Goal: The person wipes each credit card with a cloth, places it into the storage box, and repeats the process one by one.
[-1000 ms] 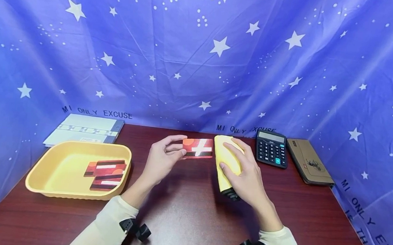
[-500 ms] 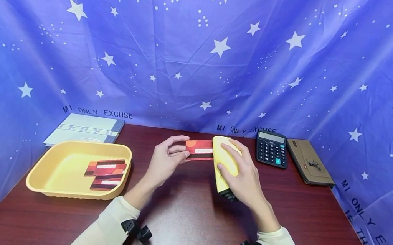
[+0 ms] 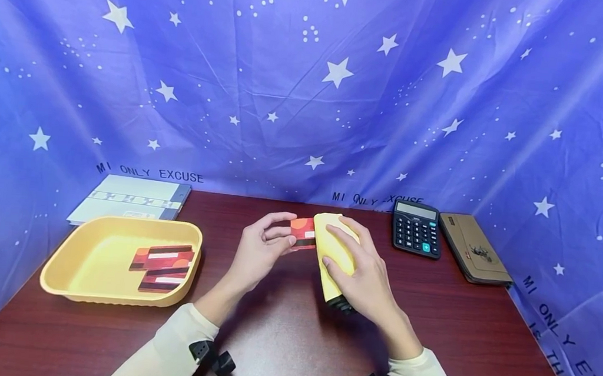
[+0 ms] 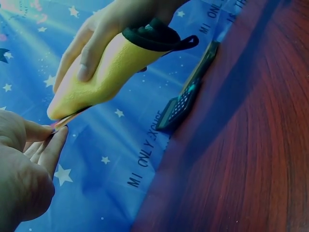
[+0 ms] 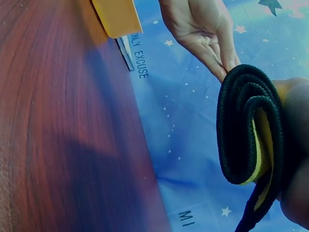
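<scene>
My left hand (image 3: 258, 246) pinches a red card (image 3: 302, 233) by its left end, between thumb and fingers, above the table. The card's right part is hidden by a folded yellow cloth (image 3: 332, 250) with black edging. My right hand (image 3: 366, 270) grips this cloth, thumb on the near face and fingers over the top. In the left wrist view, a thin edge of the card runs from the fingertips to the end of the cloth (image 4: 99, 79). The right wrist view shows the cloth's black edge (image 5: 248, 82) in several folded layers.
A yellow plastic basin (image 3: 88, 263) stands at the left with several red cards (image 3: 163, 267) inside. Behind it lies a white and grey box or book (image 3: 130, 198). At the back right are a black calculator (image 3: 416, 228) and a brown case (image 3: 474, 247). A blue starry curtain (image 3: 288, 92) surrounds the table.
The right hand has moved left with the cloth, which now covers more of the card. My left hand has shifted slightly right with the card.
</scene>
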Action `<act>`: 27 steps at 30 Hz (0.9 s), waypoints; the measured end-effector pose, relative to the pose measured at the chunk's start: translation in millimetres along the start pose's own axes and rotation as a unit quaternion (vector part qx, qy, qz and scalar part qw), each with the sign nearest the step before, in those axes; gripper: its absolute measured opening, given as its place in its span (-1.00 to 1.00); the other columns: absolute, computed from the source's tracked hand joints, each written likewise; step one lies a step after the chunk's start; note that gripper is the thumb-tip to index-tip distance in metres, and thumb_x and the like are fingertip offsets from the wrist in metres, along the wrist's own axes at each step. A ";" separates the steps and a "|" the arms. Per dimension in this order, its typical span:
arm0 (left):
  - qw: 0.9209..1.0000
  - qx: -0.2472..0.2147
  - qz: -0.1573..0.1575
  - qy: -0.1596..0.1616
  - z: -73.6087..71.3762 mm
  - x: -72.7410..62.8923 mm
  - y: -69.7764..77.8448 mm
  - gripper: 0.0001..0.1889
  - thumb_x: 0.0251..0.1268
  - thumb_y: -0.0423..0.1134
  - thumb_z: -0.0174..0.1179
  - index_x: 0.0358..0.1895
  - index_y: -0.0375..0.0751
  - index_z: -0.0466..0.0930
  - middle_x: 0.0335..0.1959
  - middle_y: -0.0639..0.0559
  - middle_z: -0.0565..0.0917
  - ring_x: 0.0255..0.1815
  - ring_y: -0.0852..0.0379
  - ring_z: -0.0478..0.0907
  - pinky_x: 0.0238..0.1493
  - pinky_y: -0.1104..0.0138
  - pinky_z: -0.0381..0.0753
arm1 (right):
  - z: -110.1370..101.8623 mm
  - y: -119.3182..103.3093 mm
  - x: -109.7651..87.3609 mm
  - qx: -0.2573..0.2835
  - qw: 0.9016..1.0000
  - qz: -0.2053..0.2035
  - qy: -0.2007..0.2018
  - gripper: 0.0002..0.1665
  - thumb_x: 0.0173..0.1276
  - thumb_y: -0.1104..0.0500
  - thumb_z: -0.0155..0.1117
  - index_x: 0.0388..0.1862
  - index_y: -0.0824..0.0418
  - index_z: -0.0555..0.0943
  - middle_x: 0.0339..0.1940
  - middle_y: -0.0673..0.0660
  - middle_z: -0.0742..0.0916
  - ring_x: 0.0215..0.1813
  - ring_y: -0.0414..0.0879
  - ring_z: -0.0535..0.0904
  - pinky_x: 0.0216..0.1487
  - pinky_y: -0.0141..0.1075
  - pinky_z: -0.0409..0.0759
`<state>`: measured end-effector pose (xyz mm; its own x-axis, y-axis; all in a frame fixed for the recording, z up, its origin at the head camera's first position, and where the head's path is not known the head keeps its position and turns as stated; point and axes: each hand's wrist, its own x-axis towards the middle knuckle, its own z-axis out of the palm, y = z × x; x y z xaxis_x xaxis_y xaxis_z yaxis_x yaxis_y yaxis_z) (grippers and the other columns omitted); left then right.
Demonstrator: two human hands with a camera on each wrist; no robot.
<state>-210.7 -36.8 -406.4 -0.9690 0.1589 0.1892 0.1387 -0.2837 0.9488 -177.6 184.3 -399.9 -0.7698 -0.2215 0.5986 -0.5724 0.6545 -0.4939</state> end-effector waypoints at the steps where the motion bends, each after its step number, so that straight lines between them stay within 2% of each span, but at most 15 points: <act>1: 1.000 0.000 0.002 0.000 0.7 -0.5 0.0 -0.51 0.27 -0.64 0.22 0.27 -0.31 0.56 -0.19 -0.17 0.80 -0.15 0.12 0.80 0.03 0.17 0.83 | 0.6 -1.1 -0.2 0.000 1.000 -0.001 -0.001 -0.28 0.21 0.17 0.54 0.38 -0.08 0.59 0.50 0.04 0.51 0.35 -0.02 0.58 -0.04 -0.11 0.70; 4: 1.000 -0.005 0.008 -0.008 2.4 -1.9 -0.6 -0.51 0.27 -0.64 0.21 0.27 -0.33 0.55 -0.14 -0.30 0.78 -0.16 0.13 0.80 0.04 0.15 0.83 | 3.2 -3.9 -1.1 0.000 1.000 -0.006 -0.005 -0.28 0.22 0.16 0.54 0.38 -0.08 0.59 0.50 0.04 0.51 0.34 -0.02 0.58 -0.08 -0.14 0.69; 9: 1.000 -0.013 0.010 -0.025 4.4 -3.1 -3.1 -0.51 0.29 -0.66 0.20 0.29 -0.38 0.51 -0.09 -0.33 0.77 -0.09 0.08 0.80 0.09 0.09 0.81 | 8.5 -7.4 -3.7 0.003 1.000 -0.013 -0.007 -0.29 0.21 0.16 0.54 0.37 -0.08 0.60 0.49 0.05 0.51 0.32 -0.02 0.59 -0.10 -0.18 0.70; 12: 1.000 -0.005 0.012 -0.028 5.7 -3.8 -4.3 -0.50 0.29 -0.65 0.20 0.31 -0.43 0.49 -0.07 -0.39 0.76 -0.10 0.12 0.80 0.10 0.06 0.81 | 11.0 -8.9 -5.3 0.004 1.000 -0.017 -0.007 -0.29 0.20 0.16 0.55 0.37 -0.07 0.60 0.49 0.05 0.51 0.34 -0.01 0.59 -0.10 -0.17 0.71; 18: 1.000 0.013 0.005 -0.023 6.5 -4.5 -4.4 -0.50 0.29 -0.62 0.20 0.31 -0.33 0.53 0.00 -0.46 0.73 -0.12 0.17 0.79 0.12 0.01 0.78 | 13.6 -11.0 -6.3 0.007 1.000 -0.027 -0.011 -0.29 0.19 0.16 0.55 0.37 -0.05 0.60 0.49 0.07 0.51 0.44 0.02 0.54 -0.09 -0.15 0.72; 22: 1.000 0.015 0.006 -0.023 6.7 -5.0 -3.5 -0.49 0.29 -0.62 0.19 0.31 -0.30 0.55 0.00 -0.46 0.73 -0.11 0.18 0.79 0.10 0.06 0.80 | 13.3 -10.0 -5.9 0.002 0.999 -0.032 -0.010 -0.28 0.19 0.16 0.55 0.37 -0.05 0.60 0.49 0.08 0.51 0.41 0.02 0.56 -0.13 -0.16 0.72; 27: 0.999 0.007 0.017 -0.032 6.8 -4.5 -1.8 -0.49 0.29 -0.65 0.17 0.32 -0.40 0.51 -0.02 -0.50 0.71 -0.12 0.16 0.79 0.07 0.13 0.82 | 10.0 -7.0 -4.1 -0.004 1.000 -0.024 -0.008 -0.27 0.19 0.16 0.55 0.37 -0.07 0.59 0.49 0.06 0.51 0.34 -0.01 0.59 -0.12 -0.15 0.70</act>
<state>-205.1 -30.5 -407.2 -0.9486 0.2098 0.2371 0.1748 -0.2774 0.9447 -173.3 173.4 -405.3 -0.7463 -0.2631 0.6113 -0.6059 0.6488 -0.4604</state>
